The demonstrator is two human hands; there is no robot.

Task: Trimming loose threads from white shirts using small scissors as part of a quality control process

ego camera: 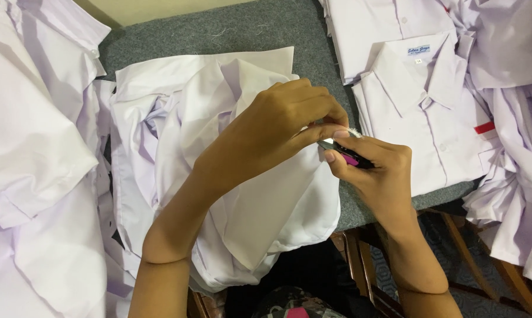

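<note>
Two hands meet over a white shirt at the table's near edge.

The left hand (283, 126) arches across, fingertips pinched on a bit of white fabric; the right hand (375, 171) grips a small pink-and-black clipper (345, 154) touching it. The rumpled shirt (219, 176) overhangs the grey table (248, 29). One folded shirt (422, 112) lies beyond, right; shirt heaps crowd both sides.
</note>
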